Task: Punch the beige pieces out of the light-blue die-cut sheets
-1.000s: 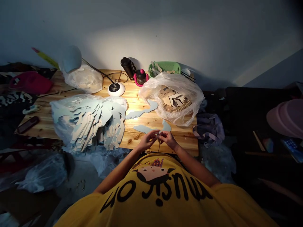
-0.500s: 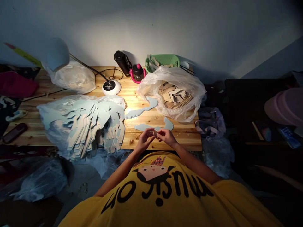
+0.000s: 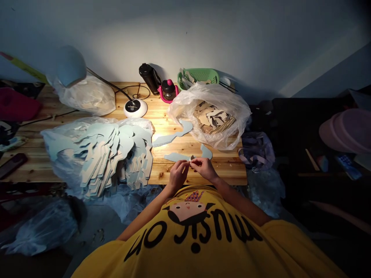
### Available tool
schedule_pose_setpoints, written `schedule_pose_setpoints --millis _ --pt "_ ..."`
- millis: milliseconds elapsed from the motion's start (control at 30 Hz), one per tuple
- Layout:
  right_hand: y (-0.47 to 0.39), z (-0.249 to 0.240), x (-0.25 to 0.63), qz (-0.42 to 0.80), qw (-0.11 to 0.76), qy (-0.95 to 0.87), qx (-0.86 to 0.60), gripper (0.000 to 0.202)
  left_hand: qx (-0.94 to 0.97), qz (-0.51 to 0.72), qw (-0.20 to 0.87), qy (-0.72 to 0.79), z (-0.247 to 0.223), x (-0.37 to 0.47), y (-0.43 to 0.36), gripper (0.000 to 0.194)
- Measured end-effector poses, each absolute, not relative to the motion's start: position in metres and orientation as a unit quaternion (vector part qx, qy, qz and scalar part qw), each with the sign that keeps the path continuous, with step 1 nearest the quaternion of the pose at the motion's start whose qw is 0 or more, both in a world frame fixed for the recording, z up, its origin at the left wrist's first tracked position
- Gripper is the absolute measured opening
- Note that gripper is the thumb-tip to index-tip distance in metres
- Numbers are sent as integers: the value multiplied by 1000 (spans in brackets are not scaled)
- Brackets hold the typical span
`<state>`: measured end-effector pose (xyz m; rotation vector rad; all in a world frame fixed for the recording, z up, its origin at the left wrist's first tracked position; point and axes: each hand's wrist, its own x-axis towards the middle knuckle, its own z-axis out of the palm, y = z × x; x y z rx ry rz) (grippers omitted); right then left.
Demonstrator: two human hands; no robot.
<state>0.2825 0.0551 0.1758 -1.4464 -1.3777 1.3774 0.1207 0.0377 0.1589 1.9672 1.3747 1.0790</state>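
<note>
Near the table's front edge, my left hand (image 3: pixel 178 174) and my right hand (image 3: pixel 203 168) meet at the fingertips. Both pinch a small pale piece (image 3: pixel 191 158), too small to make out well. Just behind them lies a light blue curved cutout (image 3: pixel 173 156), partly hidden by my fingers. Farther back, a thin stack of similar blue cutouts (image 3: pixel 165 139) reaches toward the plastic bag. A large fanned pile of blue and white cutouts (image 3: pixel 108 148) covers the table to the left of my hands.
An open plastic bag (image 3: pixel 242 112) holds brown and grey scraps. Behind it stands a green basket (image 3: pixel 214 76). A black bottle (image 3: pixel 150 79), a pink-handled jar (image 3: pixel 168 91) and a desk lamp (image 3: pixel 135 108) stand at the back. A phone (image 3: pixel 13 165) lies far left.
My left hand's fingers have drawn closer together and turned. The small pale piece now sticks up above my fingertips. The view has shifted slightly.
</note>
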Motion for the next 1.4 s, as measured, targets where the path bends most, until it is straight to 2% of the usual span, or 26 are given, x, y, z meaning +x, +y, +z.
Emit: schedule_pose_setpoints --millis 167,367,567,733,900,1000,1200,1300,1400 --pt "58 171 292 570 352 -509 -541 24 739 387 264 485 162 123 36 22" --pt "55 175 298 665 368 -445 -473 26 710 396 379 442 169 120 44 28" --pt "51 176 295 691 375 -429 -445 30 672 377 482 417 173 114 52 23" --pt "49 179 291 700 379 -425 -430 31 631 383 527 421 170 110 48 20" --pt "46 180 288 731 373 -389 -418 29 619 406 516 431 170 109 42 17" --pt "45 174 288 755 375 -310 -439 25 642 420 464 443 171 104 41 15" --pt "49 149 298 743 441 -98 -494 21 670 447 386 450 164 87 36 14" --pt "52 135 305 721 469 -76 -504 20 679 445 376 446 160 81 33 16" --pt "56 123 313 687 495 -95 -524 28 679 438 378 451 157 75 29 15"
